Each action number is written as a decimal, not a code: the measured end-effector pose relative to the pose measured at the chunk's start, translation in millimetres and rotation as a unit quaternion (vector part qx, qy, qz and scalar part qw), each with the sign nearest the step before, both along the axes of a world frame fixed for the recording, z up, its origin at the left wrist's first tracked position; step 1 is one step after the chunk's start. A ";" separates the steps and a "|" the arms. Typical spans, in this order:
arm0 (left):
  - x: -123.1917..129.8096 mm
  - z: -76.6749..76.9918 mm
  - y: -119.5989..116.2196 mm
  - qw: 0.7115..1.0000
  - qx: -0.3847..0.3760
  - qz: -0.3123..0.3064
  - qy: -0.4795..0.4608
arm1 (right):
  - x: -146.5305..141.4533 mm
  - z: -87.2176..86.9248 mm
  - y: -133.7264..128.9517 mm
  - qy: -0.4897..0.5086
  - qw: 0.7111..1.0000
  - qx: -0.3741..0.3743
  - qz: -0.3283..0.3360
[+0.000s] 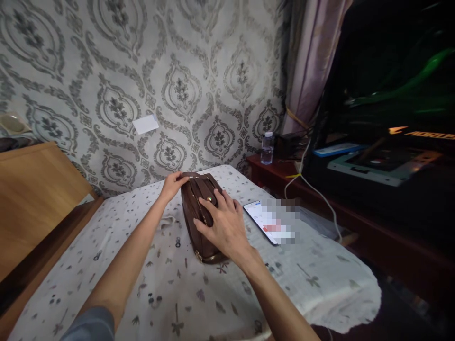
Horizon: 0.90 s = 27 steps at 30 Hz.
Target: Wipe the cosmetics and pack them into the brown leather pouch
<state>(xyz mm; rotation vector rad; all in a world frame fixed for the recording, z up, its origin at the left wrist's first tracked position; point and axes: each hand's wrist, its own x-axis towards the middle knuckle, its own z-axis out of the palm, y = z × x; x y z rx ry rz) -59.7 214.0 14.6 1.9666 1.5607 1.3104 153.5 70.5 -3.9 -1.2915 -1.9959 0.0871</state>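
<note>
A brown bag [194, 213] with zips and a small round metal piece on its side rests on the white patterned cloth [152, 293]. My left hand [173, 184] is at the bag's far left end, its fingers pinched on the top edge near the strap. Spread over the bag's near right side is my right hand [223, 219], its fingers apart and touching the surface. Just right of that hand lies a phone [261, 222] with a lit screen, partly blurred out.
Beyond the cloth's right edge, a clear bottle [267, 149] stands on a dark red table [258, 166] with a white cable [322, 201]. A dark computer case [391, 118] is at the right. A wooden board [39, 189] borders the left.
</note>
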 end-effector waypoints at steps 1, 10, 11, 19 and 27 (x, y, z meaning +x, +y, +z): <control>-1.7 0.6 1.2 1.000 -0.003 -0.002 -0.001 | -0.2 0.1 0.1 -0.001 1.000 0.000 0.000; 6.6 -1.4 8.8 0.999 0.005 0.033 -0.003 | -1.5 3.6 -2.3 -0.001 1.000 -0.018 -0.005; 7.8 -1.3 8.2 0.999 0.006 0.034 -0.002 | -1.6 4.4 -2.8 -0.002 1.000 -0.024 -0.006; 15.9 1.9 -7.0 0.999 0.021 0.035 0.031 | -1.0 10.9 -5.8 -0.008 0.999 -0.044 -0.008; 25.8 4.4 -28.1 0.998 0.028 0.027 0.052 | -1.7 9.9 -7.9 -0.020 0.999 -0.024 -0.023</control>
